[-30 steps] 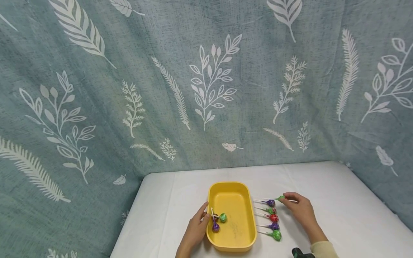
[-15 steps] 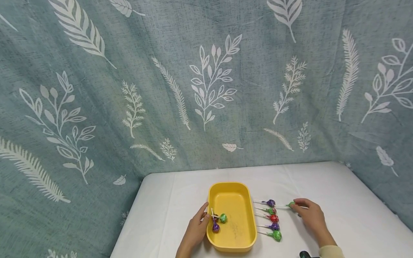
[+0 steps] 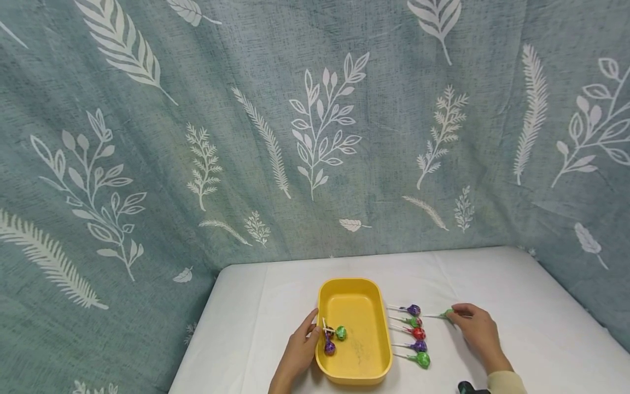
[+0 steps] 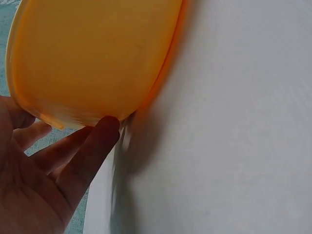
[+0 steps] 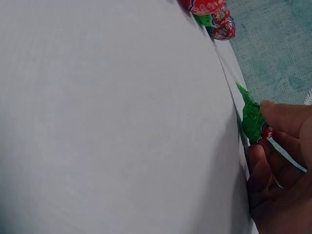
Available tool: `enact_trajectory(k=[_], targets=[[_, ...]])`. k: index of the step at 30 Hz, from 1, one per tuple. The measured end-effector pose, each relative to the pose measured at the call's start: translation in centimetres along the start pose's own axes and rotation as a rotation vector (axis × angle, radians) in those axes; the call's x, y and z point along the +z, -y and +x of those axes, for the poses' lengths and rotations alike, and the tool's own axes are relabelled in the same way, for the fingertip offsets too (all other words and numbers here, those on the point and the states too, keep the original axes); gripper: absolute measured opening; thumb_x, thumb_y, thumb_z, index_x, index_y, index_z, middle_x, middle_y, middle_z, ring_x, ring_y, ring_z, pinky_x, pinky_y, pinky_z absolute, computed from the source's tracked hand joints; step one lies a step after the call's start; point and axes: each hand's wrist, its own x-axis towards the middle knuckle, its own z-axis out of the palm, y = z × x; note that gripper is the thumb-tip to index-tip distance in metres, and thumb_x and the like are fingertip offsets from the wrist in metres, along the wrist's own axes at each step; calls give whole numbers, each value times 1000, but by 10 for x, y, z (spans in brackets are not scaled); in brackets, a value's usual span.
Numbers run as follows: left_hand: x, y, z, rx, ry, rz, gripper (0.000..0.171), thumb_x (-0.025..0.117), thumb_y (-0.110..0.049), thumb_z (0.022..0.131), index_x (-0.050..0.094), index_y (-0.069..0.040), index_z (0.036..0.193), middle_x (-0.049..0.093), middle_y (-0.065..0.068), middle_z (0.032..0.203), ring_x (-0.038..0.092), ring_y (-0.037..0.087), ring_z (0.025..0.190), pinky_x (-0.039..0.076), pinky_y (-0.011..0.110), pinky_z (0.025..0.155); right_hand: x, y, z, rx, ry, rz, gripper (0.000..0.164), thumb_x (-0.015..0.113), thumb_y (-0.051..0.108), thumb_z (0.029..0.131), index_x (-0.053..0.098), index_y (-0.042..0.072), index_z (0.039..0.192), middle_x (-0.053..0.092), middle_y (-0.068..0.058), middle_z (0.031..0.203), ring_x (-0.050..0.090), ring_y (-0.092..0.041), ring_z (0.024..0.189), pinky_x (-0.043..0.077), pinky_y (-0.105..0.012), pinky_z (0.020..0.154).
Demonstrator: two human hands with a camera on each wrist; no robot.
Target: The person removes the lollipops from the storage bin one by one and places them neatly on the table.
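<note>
A yellow plastic tray [image 3: 364,350] stands on the white table. My left hand [image 3: 298,346] holds its left side; in the left wrist view its fingers [image 4: 92,153] lie against the outer wall [image 4: 97,58]. Inside the tray, at its left, are a green-wrapped lollipop [image 3: 340,332] and a purple one [image 3: 330,348], with another partly covered beside them. To the right of the tray, my right hand [image 3: 476,328] pinches a green lollipop [image 5: 253,119] by its wrapped head. Its stick points left, toward the row.
Several lollipops lie in a row along the tray's right side, sticks toward it: purple [image 3: 413,310], green and red [image 3: 415,322], red [image 3: 418,333], purple [image 3: 419,346] and green [image 3: 422,359]. A patterned teal curtain [image 3: 275,164] hangs behind the table [image 3: 521,295].
My right hand has moved right and slightly nearer with the green lollipop, away from the top of the row, then almost stopped. The left hand and tray have stayed put.
</note>
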Motion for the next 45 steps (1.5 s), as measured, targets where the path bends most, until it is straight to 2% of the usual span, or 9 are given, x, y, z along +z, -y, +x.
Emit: enact_trajectory(k=[4,9,13,16,20,27,31,35,45], targets=[[0,1,1,-9,2,5,50,50,-28,107,43,-17,155,63,19,129,66,33,111,54,53,93,0,0,0,-6,7,-17,44,72,24,93,62,-10,120,67,-28,110,61,-46,104,46,-61,89],[0,1,0,-8,0,12,49,50,-28,107,44,-17,155,63,19,130,65,34,112,53,55,95,-1,0,-1,9,1,-15,46,71,25,93,62,-10,121,66,-28,111,60,-45,103,47,-59,87],[0,0,0,2,-3,12,49,50,-27,107,44,-17,155,63,20,130,65,35,112,53,55,95,-3,1,-3,27,-10,-3,46,70,24,93,61,-11,122,65,-30,113,62,-42,98,54,-44,73],[-1,0,0,5,-3,7,49,50,-27,107,44,-17,155,63,20,130,65,34,111,53,55,94,-4,2,-5,35,-20,15,45,70,22,93,60,-11,122,64,-30,114,64,-36,92,53,-30,61],[-1,-1,0,4,-2,8,49,50,-27,107,44,-17,155,63,19,129,66,33,110,53,54,94,-6,3,-6,33,-16,35,46,70,24,93,60,-11,122,64,-30,113,65,-33,88,51,-25,56],[-1,-2,0,6,-5,4,49,50,-26,107,44,-16,155,64,18,128,67,30,107,55,51,92,-10,1,-7,24,-17,35,49,72,26,92,61,-10,123,65,-29,116,65,-38,95,52,-28,61],[0,-2,0,16,-8,-4,49,51,-26,107,44,-16,155,64,18,126,68,31,106,55,51,91,-10,-1,-7,10,12,21,47,72,23,91,61,-9,125,65,-29,117,63,-44,103,55,-42,73],[0,-1,0,17,-9,-9,49,51,-25,107,44,-16,155,64,19,127,68,32,106,55,52,91,-8,-3,-6,-9,25,2,45,73,18,90,62,-9,124,66,-29,116,61,-47,107,52,-53,82],[-1,0,0,7,-9,13,49,50,-27,107,44,-17,155,62,21,131,65,34,111,53,55,94,-8,-4,-9,-11,-2,15,46,74,24,90,64,-8,123,66,-28,116,61,-44,104,51,-51,80]])
